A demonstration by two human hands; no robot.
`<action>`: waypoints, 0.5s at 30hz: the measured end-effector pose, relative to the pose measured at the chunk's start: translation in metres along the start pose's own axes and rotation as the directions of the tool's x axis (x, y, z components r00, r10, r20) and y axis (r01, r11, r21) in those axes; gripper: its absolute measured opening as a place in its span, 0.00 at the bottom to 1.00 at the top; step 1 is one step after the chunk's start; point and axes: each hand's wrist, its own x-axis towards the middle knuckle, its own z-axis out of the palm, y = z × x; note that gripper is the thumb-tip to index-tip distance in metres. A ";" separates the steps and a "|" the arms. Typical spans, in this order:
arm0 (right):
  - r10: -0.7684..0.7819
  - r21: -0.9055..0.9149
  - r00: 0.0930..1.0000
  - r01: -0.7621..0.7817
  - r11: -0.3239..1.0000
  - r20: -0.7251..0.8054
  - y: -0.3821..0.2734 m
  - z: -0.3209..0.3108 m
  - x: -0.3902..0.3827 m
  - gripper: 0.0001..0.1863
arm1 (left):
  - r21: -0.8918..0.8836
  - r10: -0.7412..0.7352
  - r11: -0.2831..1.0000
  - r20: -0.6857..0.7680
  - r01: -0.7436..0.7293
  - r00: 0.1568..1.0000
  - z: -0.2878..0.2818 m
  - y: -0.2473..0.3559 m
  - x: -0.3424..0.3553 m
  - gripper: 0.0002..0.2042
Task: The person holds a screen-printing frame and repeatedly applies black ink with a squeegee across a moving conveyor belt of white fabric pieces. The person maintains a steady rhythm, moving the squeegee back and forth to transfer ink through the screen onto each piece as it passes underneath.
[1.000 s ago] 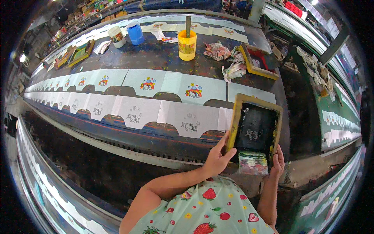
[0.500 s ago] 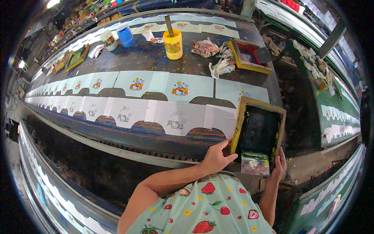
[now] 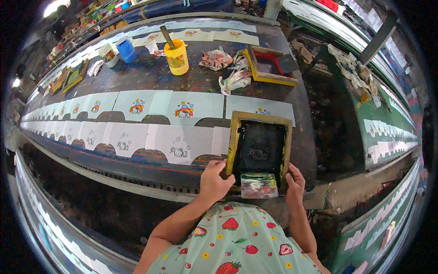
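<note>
Wooden screen-printing frame (image 3: 260,147) sits flat at the near right end of the long print table (image 3: 150,77), left hand (image 3: 214,180) and right hand (image 3: 294,180) curled gripping its near corners, looks stiff, lightish, probably ink-slick, so hold the side rails.

**Wearer: strawberry-print top, bare arms**

Pale green garment (image 3: 237,244) with red strawberries, green leaves, small yellow and orange flowers. Sleeveless or short-sleeved, cannot tell which; both forearms bare. Left hand (image 3: 214,180) and right hand (image 3: 295,180) bare, no gloves, no rings or watch visible.
</note>
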 end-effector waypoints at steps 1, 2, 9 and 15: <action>-0.002 -0.031 0.998 0.004 1.000 0.066 -0.001 0.003 0.000 0.24 | 0.025 -0.015 1.000 -0.039 0.016 0.999 -0.001 -0.001 -0.004 0.30; -0.012 -0.071 0.998 0.017 0.997 0.068 -0.001 0.006 0.000 0.24 | 0.013 -0.019 1.000 -0.037 0.019 0.999 -0.002 -0.002 -0.005 0.29; -0.024 -0.314 0.995 0.055 0.948 0.100 -0.002 0.005 0.011 0.23 | -0.013 -0.077 0.997 -0.034 0.077 0.996 0.001 0.002 -0.013 0.29; 0.003 -0.334 0.986 0.054 0.941 0.168 0.004 -0.003 0.016 0.26 | 0.009 -0.090 0.996 -0.046 0.090 0.995 0.004 0.000 -0.012 0.29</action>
